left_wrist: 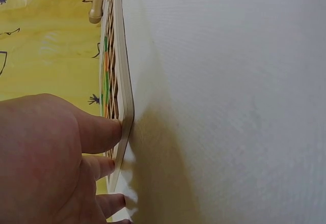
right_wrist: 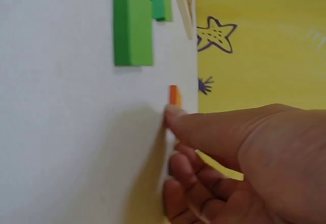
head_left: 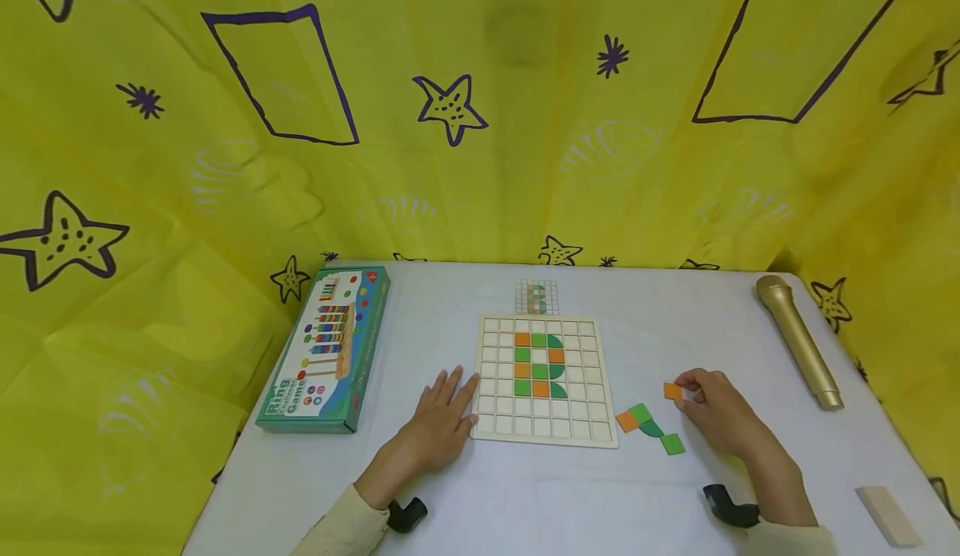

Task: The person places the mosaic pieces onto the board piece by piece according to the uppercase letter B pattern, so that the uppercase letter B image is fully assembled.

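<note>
A white bench (head_left: 720, 323) bears a green game box (head_left: 330, 348) on the left, a gridded board (head_left: 543, 442) at the middle and a small pattern card (head_left: 536, 298) just beyond it. Four orange and green tiles (head_left: 673, 444) lie beside the board's right edge; farther right are a gold microphone (head_left: 798, 341) and a pale block (head_left: 888, 516).

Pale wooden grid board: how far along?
Done: orange and green tiles sit in eleven cells of the pale wooden grid board.
In hand: the right hand pinches an orange square tile; the left hand touches the board's left edge.
Remaining, probably: placing that tile and the four loose orange and green tiles to the board's right. The pattern on the printed card is too small to check.
</note>
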A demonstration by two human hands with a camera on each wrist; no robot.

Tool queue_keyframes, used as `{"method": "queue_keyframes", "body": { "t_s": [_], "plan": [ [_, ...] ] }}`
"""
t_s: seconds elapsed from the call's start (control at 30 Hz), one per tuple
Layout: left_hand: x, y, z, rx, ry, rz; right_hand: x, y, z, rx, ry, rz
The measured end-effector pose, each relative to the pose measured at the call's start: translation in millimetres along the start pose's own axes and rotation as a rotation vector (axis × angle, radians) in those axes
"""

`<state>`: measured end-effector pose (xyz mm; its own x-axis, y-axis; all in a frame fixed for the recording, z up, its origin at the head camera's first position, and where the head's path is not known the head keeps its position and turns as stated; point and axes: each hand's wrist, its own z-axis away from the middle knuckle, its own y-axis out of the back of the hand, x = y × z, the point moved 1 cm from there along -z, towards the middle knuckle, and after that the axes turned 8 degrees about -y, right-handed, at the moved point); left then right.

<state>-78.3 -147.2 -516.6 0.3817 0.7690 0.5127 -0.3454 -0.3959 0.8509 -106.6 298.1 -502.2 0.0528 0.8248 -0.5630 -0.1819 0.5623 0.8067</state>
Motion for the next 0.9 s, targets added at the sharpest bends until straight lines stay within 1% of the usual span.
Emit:
{"method": "queue_keyframes", "body": {
  "t_s": [0.13,0.2,0.47,0.53,0.63,0.77,0.9],
  "plan": [
    [-9.5,-9.2,-2.5,0.028,0.002,0.002,-9,-6,-12.5,0.005,0.019,-0.011],
    [-11.8,-12.3,-3.1,0.037,0.003,0.003,-13,-9,-18.3,0.002,0.025,-0.011],
    [-9.1,-9.4,-1.5,0.042,-0.031,0.027,-24,-19,-33.1,-0.015,0.043,-0.024],
    [-9.9,-10.5,-2.1,0.041,-0.025,0.024,-27,-22,-34.7,-0.018,0.053,-0.024],
    [-11.4,-12.9,-3.4,0.037,-0.015,0.011,-34,-27,-34.1,-0.042,0.041,-0.023],
    [-7.8,-9.1,-2.9,0.019,-0.012,0.003,-56,-32,-28.1,-0.072,0.028,-0.026],
    [-0.6,-0.9,-1.3,0.005,-0.012,0.012,-85,-40,-23.3,-0.076,0.06,-0.052]
  ]
}}
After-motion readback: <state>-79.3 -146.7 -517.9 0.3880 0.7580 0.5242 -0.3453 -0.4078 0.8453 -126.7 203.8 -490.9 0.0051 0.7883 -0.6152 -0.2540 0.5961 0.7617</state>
